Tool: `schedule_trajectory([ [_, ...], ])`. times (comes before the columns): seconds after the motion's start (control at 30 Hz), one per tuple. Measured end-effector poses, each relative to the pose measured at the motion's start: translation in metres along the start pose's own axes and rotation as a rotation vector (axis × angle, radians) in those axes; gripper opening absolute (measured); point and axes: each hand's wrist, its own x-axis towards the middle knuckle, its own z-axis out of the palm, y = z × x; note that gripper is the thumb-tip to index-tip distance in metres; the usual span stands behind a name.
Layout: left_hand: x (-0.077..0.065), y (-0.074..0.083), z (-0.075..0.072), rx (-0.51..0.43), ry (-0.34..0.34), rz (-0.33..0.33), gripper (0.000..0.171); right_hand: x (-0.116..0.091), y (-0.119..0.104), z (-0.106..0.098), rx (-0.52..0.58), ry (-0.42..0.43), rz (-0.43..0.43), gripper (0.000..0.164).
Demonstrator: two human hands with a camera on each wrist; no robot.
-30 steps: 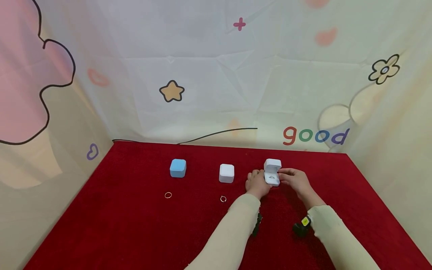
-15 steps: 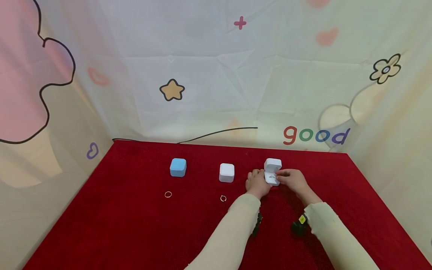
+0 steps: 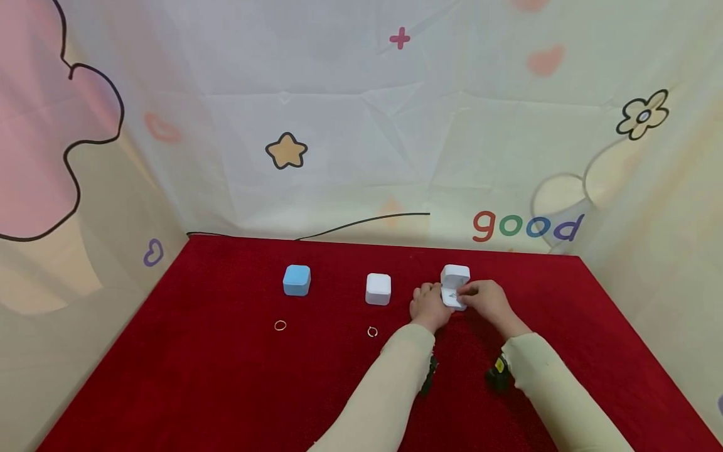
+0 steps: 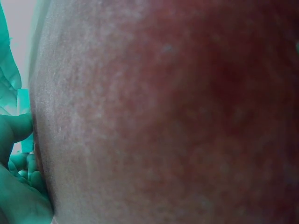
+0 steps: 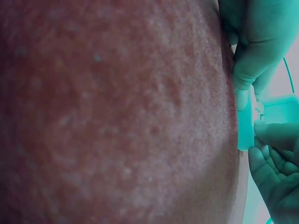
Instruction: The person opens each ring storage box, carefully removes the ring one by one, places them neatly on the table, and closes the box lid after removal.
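Note:
A white ring box (image 3: pixel 455 275) stands with its lid up on the red cloth, right of the middle in the head view. My left hand (image 3: pixel 429 307) grips the box from its left side; its thumb (image 4: pixel 21 127) lies against the box in the left wrist view. A small silver-coloured ring (image 3: pixel 452 295) sits in the box's white insert. My right hand (image 3: pixel 487 303) reaches in from the right, thumb and finger drawn together at the ring, which they partly hide. In the right wrist view its fingertips (image 5: pixel 259 126) are right at the ring.
A closed white box (image 3: pixel 378 289) and a closed light-blue box (image 3: pixel 297 280) stand to the left. An open-ended ring (image 3: pixel 372 331) and a thin gold-coloured ring (image 3: pixel 280 325) lie on the red cloth (image 3: pixel 226 376) before them. A printed curtain (image 3: pixel 350 125) hangs behind.
My right hand has moved left, from the box's right side to the ring inside. My left hand has stayed on the box.

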Motion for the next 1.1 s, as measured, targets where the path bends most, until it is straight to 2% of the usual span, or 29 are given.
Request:
schedule_trajectory([
  [0.43,0.001,-0.001,-0.004,0.0,0.001,0.009,0.056,0.004,-0.007,0.003,-0.02,0.027,-0.003,0.019],
  [0.7,-0.001,-0.001,-0.007,0.002,0.004,0.019,0.056,0.007,-0.01,0.006,-0.089,0.054,-0.055,0.016],
  [1.1,-0.002,0.0,-0.004,0.007,-0.001,0.014,0.055,0.002,-0.007,0.009,-0.054,0.082,-0.03,0.018],
])
